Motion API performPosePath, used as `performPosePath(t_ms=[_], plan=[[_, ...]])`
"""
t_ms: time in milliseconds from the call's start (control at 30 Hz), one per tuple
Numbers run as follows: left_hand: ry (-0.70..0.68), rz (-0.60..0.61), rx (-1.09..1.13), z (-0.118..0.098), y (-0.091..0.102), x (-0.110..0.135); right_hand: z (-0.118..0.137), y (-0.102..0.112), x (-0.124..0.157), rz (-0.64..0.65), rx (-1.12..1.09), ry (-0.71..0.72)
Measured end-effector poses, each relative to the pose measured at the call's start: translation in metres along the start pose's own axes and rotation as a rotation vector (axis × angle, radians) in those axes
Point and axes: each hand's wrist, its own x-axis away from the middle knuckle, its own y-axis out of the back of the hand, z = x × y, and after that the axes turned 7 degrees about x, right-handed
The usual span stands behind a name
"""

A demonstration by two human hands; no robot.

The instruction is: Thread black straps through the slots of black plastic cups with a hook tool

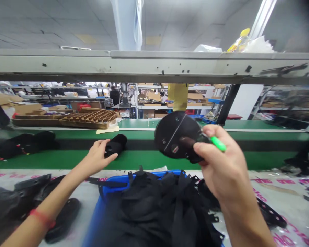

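Over the green belt, your right hand grips a black disc and green tool (hold both steady); your loosely open left hand touches a black pad.

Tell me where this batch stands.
Looks done: the black padded pieces lying farther left on the green conveyor belt. In hand: the right hand holds a round black disc and a green-handled tool; the left hand touches another black padded piece. Left: the blue bin, heaped with black strapped pieces.
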Motion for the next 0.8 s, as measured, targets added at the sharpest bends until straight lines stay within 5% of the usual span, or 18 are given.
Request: performPosePath(t_ms=[100, 200, 333, 433, 600, 700, 800], plan=[[0.183, -0.017, -0.221, 0.024, -0.035, -0.043, 0.003, 0.012, -0.013, -0.115, -0.107, -0.001], [0.234, -0.040, -0.351, 0.041, -0.061, -0.060, 0.007, 0.014, -0.015, -0.182, -0.183, 0.001], [0.193, -0.080, -0.448, 0.036, -0.066, -0.061, 0.013, 0.013, -0.011, -0.164, -0.239, 0.015], [0.176, -0.056, -0.507, 0.013, -0.035, -0.066, 0.016, 0.013, -0.008, -0.151, -0.267, 0.037], [0.174, 0.173, -0.631, -0.043, 0.068, -0.059, 0.021, 0.007, -0.005, -0.137, -0.305, 0.045], [0.220, 0.289, -0.724, -0.077, 0.125, -0.016, 0.020, 0.002, -0.002, -0.111, -0.310, 0.028], [0.294, 0.333, -0.791, -0.093, 0.151, 0.048, 0.018, -0.001, 0.004, -0.067, -0.296, 0.013]])
